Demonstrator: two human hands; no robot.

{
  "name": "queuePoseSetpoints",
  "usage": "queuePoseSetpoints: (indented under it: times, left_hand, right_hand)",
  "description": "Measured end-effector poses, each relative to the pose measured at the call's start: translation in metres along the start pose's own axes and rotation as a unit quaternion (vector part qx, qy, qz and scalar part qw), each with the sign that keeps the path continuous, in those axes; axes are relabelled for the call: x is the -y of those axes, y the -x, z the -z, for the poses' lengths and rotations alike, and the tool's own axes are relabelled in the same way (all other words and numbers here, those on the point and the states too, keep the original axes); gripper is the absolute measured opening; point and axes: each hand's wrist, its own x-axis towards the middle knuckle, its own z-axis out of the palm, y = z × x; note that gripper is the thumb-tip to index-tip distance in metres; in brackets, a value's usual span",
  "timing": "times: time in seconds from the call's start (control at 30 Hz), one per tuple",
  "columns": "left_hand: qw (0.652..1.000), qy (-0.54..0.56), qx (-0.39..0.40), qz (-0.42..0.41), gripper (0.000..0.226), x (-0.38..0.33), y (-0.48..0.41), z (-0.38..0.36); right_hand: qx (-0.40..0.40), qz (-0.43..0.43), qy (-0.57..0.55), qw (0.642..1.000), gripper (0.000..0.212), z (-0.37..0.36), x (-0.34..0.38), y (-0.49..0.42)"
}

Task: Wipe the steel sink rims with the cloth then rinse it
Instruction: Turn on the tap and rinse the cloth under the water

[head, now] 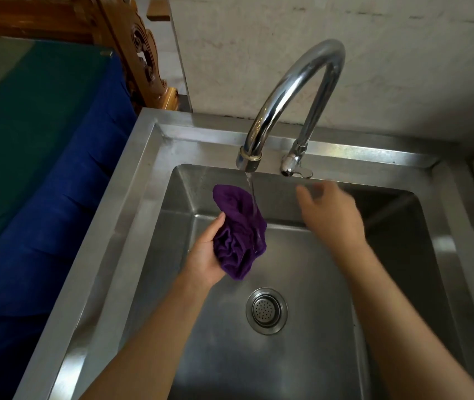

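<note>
Water runs in a thin stream from the spout of the curved steel faucet and lands on the purple cloth, which you hold bunched over the basin of the steel sink. Your left hand cups the cloth from the left and below, thumb up along its edge, fingers closed around the folds behind it. Your right hand is blurred, empty, fingers loosely spread, just below the faucet's lever handle and not touching it. Cloth and right hand are near each other but apart. The round strainer drain lies on the basin floor below the cloth. Blue fabric hangs beside the sink's left rim.
</note>
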Motion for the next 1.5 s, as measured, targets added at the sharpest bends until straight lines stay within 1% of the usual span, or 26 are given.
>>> queuePoseSetpoints:
  times: [0.03,0.07,0.1,0.13,0.17,0.2,0.23,0.3,0.4,0.5,0.57,0.63,0.7,0.77,0.83,0.9,0.97,1.07,1.1,1.17,1.2,1.27,1.33,1.37,1.43,1.5]
  left_hand:
    - [1.0,-0.006,-0.005,0.005,0.033,0.001,-0.001,0.001]
    - [1.0,-0.014,-0.005,0.013,0.037,0.002,-0.002,0.001]
    - [0.999,-0.023,-0.003,0.023,0.045,0.004,-0.004,0.0]
    - [0.999,-0.035,0.0,0.033,0.055,0.005,-0.004,-0.001]
    - [0.998,-0.049,0.003,0.043,0.062,0.007,-0.004,-0.004]
    - [0.997,-0.062,0.004,0.05,0.066,0.008,-0.004,-0.005]
    - [0.996,-0.075,0.001,0.051,0.068,0.008,-0.004,-0.005]
    - [0.993,-0.114,-0.019,0.028,0.064,0.006,-0.005,-0.002]
    - [0.982,-0.179,-0.046,-0.042,0.043,-0.003,-0.006,0.001]
    - [0.966,-0.216,-0.102,-0.103,0.02,-0.008,-0.01,0.001]
    - [0.956,-0.227,-0.146,-0.116,0.021,-0.008,-0.014,-0.005]
    - [0.943,-0.256,-0.171,-0.127,0.032,-0.003,-0.022,-0.012]
    - [0.929,-0.283,-0.183,-0.154,0.039,0.003,-0.029,-0.026]
    - [0.938,-0.264,-0.168,-0.152,0.051,0.008,-0.035,-0.039]
    - [0.951,-0.248,-0.137,-0.124,0.057,0.011,-0.04,-0.045]
    - [0.951,-0.247,-0.149,-0.113,0.054,0.014,-0.041,-0.047]
    - [0.948,-0.246,-0.169,-0.108,0.041,0.019,-0.036,-0.048]
    - [0.941,-0.228,-0.197,-0.152,0.039,0.016,-0.029,-0.046]
    - [0.942,-0.218,-0.199,-0.158,0.039,0.009,-0.03,-0.045]
    - [0.948,-0.195,-0.2,-0.155,0.051,-0.002,-0.033,-0.046]
    - [0.945,-0.199,-0.21,-0.153,0.054,-0.006,-0.033,-0.046]
    - [0.932,-0.248,-0.216,-0.151,0.048,-0.008,-0.035,-0.043]
    - [0.935,-0.267,-0.192,-0.132,0.048,-0.006,-0.033,-0.044]
    - [0.947,-0.249,-0.175,-0.108,0.051,-0.003,-0.031,-0.047]
    - [0.956,-0.218,-0.185,-0.069,0.058,0.006,-0.028,-0.047]
    - [0.955,-0.198,-0.213,-0.059,0.052,0.013,-0.023,-0.049]
  right_hand:
    - [0.023,-0.011,-0.014,1.0,0.051,-0.009,-0.007,0.015]
    - [0.08,-0.028,-0.05,0.995,0.052,-0.021,-0.014,0.024]
    - [0.156,-0.054,-0.113,0.98,0.053,-0.035,-0.019,0.028]
    - [0.227,-0.083,-0.188,0.952,0.054,-0.049,-0.023,0.028]
    - [0.271,-0.103,-0.244,0.926,0.055,-0.06,-0.025,0.026]
    - [0.288,-0.113,-0.28,0.909,0.053,-0.069,-0.025,0.024]
    - [0.282,-0.118,-0.31,0.9,0.049,-0.075,-0.024,0.021]
    - [0.235,-0.121,-0.39,0.882,0.037,-0.086,-0.023,0.019]
    - [0.164,-0.109,-0.47,0.861,0.018,-0.087,-0.021,0.026]
    - [0.152,-0.076,-0.487,0.857,0.014,-0.085,-0.023,0.029]
    - [0.147,-0.04,-0.474,0.867,0.019,-0.084,-0.021,0.028]
    - [0.12,0.026,-0.394,0.911,0.021,-0.082,-0.013,0.026]
    - [0.087,0.105,-0.324,0.936,0.018,-0.082,0.002,0.029]
    - [0.05,0.144,-0.269,0.951,0.025,-0.082,0.019,0.034]
    - [-0.012,0.142,-0.188,0.972,0.033,-0.083,0.03,0.028]
    - [-0.055,0.116,-0.159,0.979,0.04,-0.082,0.033,0.013]
    - [-0.031,0.087,-0.21,0.973,0.041,-0.083,0.032,-0.001]
    - [0.038,0.054,-0.243,0.968,0.039,-0.084,0.024,-0.009]
    - [0.066,0.04,-0.24,0.968,0.041,-0.083,0.02,-0.008]
    - [0.101,0.03,-0.234,0.967,0.044,-0.079,0.017,0.001]
    - [0.1,0.049,-0.229,0.967,0.042,-0.079,0.019,0.009]
    - [0.065,0.124,-0.187,0.972,0.038,-0.08,0.028,0.03]
    - [0.022,0.155,-0.135,0.978,0.041,-0.081,0.042,0.038]
    - [0.005,0.146,-0.11,0.983,0.044,-0.081,0.046,0.035]
    - [-0.002,0.105,-0.076,0.992,0.051,-0.083,0.048,0.018]
    - [0.021,0.061,-0.089,0.994,0.055,-0.088,0.045,0.001]
